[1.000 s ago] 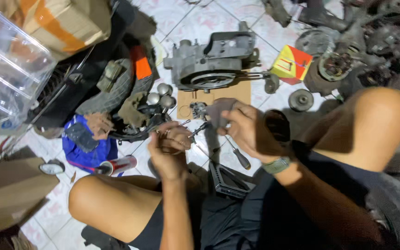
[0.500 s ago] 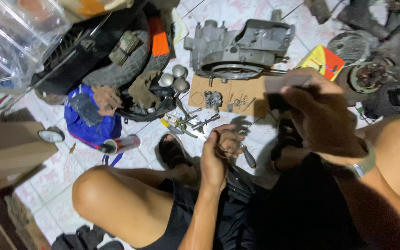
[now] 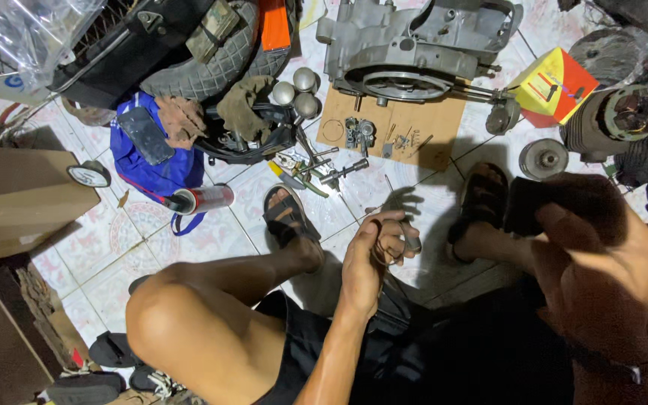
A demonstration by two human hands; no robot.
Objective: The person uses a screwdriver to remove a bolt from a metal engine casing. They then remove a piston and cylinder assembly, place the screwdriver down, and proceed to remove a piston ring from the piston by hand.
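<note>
I sit on a tiled floor with both sandalled feet in front of me. Between my knees, my left hand (image 3: 370, 259) pinches a thin wire ring (image 3: 384, 241) together with a small metal piece, held just above the floor. Much nearer the camera on the right, my right hand (image 3: 594, 277) is raised and blurred. Its fingers are closed on a dark flat object (image 3: 556, 204); what that object is cannot be made out.
A grey engine casing (image 3: 414, 45) lies ahead behind a cardboard sheet (image 3: 414, 139) carrying small parts. Loose hand tools (image 3: 316, 169), a spray can (image 3: 204, 199), a blue bag (image 3: 155, 169), a tyre (image 3: 204, 64), a yellow-red box (image 3: 553, 86) and a cardboard box (image 3: 16, 195) surround me.
My right hand has left the left hand and risen towards the camera on the right, holding the dark object. My left hand stays low with the wire ring.
</note>
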